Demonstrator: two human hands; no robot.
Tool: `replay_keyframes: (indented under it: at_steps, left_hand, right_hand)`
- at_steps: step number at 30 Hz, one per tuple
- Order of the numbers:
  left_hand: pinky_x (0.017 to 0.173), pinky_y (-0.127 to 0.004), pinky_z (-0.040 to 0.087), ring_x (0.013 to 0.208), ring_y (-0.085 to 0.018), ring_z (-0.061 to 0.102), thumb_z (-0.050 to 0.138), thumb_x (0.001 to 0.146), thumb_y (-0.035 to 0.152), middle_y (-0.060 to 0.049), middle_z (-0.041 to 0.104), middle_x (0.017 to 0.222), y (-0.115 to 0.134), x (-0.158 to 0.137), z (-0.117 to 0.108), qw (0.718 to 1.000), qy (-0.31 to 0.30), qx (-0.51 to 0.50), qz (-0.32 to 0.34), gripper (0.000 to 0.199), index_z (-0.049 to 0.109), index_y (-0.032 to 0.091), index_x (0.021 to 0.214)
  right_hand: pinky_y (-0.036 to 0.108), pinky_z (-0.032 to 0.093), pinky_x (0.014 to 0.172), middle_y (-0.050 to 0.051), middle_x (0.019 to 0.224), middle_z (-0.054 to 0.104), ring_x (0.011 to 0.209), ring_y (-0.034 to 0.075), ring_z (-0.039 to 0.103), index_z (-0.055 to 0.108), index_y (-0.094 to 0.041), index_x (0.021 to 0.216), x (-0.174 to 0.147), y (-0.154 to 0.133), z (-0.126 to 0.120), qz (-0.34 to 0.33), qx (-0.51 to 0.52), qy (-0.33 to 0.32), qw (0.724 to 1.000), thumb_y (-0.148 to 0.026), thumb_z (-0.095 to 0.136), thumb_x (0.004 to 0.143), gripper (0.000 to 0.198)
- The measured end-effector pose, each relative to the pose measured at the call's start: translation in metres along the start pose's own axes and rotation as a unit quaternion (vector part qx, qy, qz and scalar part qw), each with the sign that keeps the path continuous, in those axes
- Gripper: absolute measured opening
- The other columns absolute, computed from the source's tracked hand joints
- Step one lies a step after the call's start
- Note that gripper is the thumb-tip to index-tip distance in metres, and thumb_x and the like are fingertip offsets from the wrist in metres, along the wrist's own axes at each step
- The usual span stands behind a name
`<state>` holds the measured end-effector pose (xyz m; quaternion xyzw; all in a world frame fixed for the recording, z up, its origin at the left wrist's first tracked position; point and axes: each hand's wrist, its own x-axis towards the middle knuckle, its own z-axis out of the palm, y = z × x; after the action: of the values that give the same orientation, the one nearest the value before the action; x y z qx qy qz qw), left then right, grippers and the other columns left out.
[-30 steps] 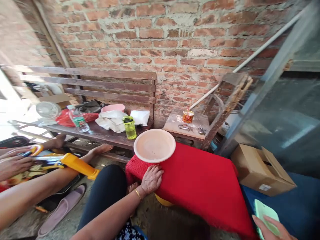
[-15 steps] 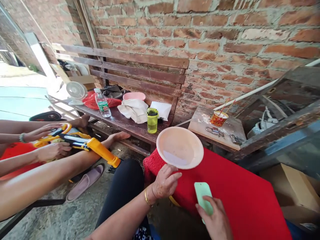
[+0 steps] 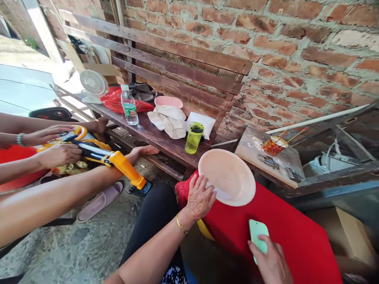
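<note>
Swung in from beyond the right end of the red cloth (image 3: 299,232), the right hand (image 3: 271,254) now holds a pale green slab (image 3: 257,230) above the cloth's near side, and the left hand (image 3: 199,197) has shifted to the near left rim of the basin (image 3: 233,171). That basin, on the cloth's far left part, looks like thin plastic: stiff, light when dry, slick when wet, best taken by its rim on opposite sides. Left fingers are slightly apart; whether they touch the rim is hard to tell. Right thumb and fingers clamp the slab, round-cornered and flat, which should be hard, light and rather slippery; its long edges suit a grip. Beyond stand a rough brick wall (image 3: 266,23), a worn, slatted wooden bench (image 3: 145,132) and a translucent yellow-green bottle (image 3: 194,140).
</note>
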<state>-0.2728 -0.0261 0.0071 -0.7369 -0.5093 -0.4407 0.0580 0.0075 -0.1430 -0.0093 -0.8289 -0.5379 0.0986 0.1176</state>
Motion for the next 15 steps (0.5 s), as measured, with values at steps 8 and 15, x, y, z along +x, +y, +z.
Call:
replay_keyframes:
  at_steps: [8,15]
  left_hand:
    - [0.120,-0.054,0.025,0.132,-0.030,0.050,0.058,0.094,0.038,-0.009,0.068,0.117,0.010,0.000,-0.006,0.992,-0.053,-0.040,0.105,0.022,0.068,0.021,0.103]
    - [0.117,-0.055,0.030,0.107,-0.027,0.062,0.059,0.094,0.038,-0.008,0.069,0.102,0.009,0.001,0.003,0.987,-0.098,-0.007,0.129,0.024,0.068,0.021,0.107]
  right_hand:
    - [0.031,0.050,0.075,0.005,0.098,0.059,0.084,0.021,0.065,0.067,-0.025,0.102,-0.029,-0.109,0.004,-0.103,0.063,-0.067,0.990,-0.037,0.059,0.081,0.025]
    - [0.035,0.049,0.084,0.006,0.100,0.059,0.092,0.024,0.064,0.067,-0.026,0.105,-0.024,-0.040,-0.003,-0.033,0.061,-0.019,0.997,-0.038,0.058,0.077,0.032]
